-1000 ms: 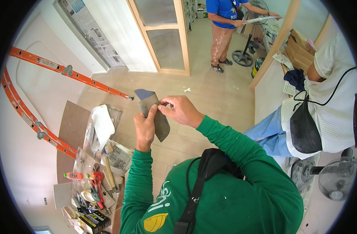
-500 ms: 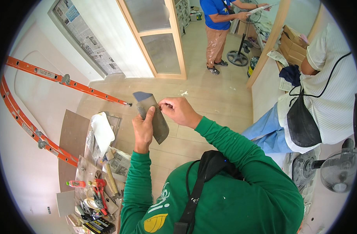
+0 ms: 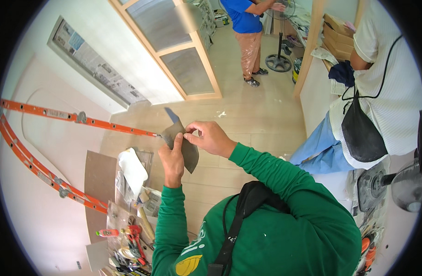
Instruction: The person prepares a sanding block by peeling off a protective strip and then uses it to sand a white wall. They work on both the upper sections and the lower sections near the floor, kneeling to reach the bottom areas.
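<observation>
A stiff grey-brown sheet that looks like sandpaper (image 3: 189, 155) is held up in front of my chest, bent, with a bluish-grey strip standing out at its top. My left hand (image 3: 172, 162) grips it from the left, thumb flat on its face and fingers hidden behind. At the sheet's upper right edge, my right hand (image 3: 212, 139) has thumb and forefinger closed in a pinch on it. Both arms are in green sleeves.
An orange ladder (image 3: 49, 112) leans at the left. Below it, a bench (image 3: 116, 212) carries tools, a red bottle (image 3: 107, 233) and a white sheet (image 3: 132, 169). A person in white (image 3: 390, 92) stands at right near a fan (image 3: 406, 186); another in blue (image 3: 242, 17) is farther off.
The sheet has bent more, and my right thumb and forefinger have shifted onto its face and edge. My view has turned slightly. The person in blue no longer shows a pale long object in hand.
</observation>
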### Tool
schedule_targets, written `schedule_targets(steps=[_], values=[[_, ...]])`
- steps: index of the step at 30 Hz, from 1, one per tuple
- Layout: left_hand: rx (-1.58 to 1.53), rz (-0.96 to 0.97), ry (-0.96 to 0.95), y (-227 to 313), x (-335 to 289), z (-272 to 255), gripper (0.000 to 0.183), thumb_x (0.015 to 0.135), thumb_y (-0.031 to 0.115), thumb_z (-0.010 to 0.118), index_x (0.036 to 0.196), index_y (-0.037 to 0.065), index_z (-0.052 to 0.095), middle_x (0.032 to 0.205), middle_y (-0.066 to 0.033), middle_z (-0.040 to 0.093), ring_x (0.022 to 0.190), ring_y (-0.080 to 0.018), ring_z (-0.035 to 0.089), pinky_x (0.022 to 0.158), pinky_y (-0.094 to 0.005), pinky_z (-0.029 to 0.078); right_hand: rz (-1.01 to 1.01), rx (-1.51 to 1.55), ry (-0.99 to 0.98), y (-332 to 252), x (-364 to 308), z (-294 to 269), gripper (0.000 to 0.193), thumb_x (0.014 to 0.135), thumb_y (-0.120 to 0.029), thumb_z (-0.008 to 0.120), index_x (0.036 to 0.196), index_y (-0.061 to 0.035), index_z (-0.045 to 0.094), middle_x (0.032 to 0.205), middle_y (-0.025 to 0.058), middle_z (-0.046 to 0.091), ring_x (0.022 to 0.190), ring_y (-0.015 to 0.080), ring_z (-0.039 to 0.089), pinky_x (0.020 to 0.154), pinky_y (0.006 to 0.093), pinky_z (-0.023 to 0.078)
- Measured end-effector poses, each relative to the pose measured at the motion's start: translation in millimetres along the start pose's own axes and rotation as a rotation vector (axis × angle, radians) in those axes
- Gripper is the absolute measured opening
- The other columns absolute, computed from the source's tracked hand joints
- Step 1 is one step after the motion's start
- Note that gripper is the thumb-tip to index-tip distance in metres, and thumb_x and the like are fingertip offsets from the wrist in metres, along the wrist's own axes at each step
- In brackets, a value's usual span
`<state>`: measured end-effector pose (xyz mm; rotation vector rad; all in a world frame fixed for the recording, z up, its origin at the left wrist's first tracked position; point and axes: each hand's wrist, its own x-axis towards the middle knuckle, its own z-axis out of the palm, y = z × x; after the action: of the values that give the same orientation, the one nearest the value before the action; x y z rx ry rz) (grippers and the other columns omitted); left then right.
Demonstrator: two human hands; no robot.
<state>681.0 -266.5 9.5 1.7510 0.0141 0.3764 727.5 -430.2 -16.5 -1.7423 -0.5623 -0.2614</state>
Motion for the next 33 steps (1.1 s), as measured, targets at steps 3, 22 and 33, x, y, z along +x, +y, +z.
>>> schedule_targets(steps=[3,22,33], values=[[0.145,0.139,0.039,3.6,9.0,15.5,0.029,0.102,0.019,0.07,0.105,-0.01,0.071,0.094,-0.0055,0.073,0.085,-0.0088,0.059,0.074,-0.0315,0.052,-0.14,-0.046,0.102,18.8,2.9,0.3,0.017,0.096,-0.02,0.071,0.1,-0.0035,0.074,0.086,0.0137,0.074,0.068,0.0271,0.067,0.065,0.0383,0.053],[-0.089,0.048,-0.034,-9.0,15.7,52.9,0.029,0.105,0.02,0.069,0.103,-0.009,0.074,0.094,-0.0063,0.073,0.083,-0.0115,0.062,0.074,-0.0314,0.054,-0.072,0.046,0.116,33.3,2.9,-35.1,0.023,0.099,-0.021,0.071,0.108,-0.0008,0.07,0.091,0.0152,0.073,0.078,0.0259,0.07,0.071,0.0374,0.054],[-0.034,0.112,-0.138,11.5,29.7,73.1,0.03,0.105,0.021,0.068,0.107,-0.008,0.074,0.095,-0.0052,0.073,0.083,-0.0114,0.061,0.074,-0.0322,0.053,-0.126,0.0,0.208,35.9,13.8,-57.5,0.014,0.1,-0.015,0.065,0.1,-0.0007,0.062,0.082,0.0122,0.064,0.071,0.0209,0.062,0.068,0.0357,0.052]])
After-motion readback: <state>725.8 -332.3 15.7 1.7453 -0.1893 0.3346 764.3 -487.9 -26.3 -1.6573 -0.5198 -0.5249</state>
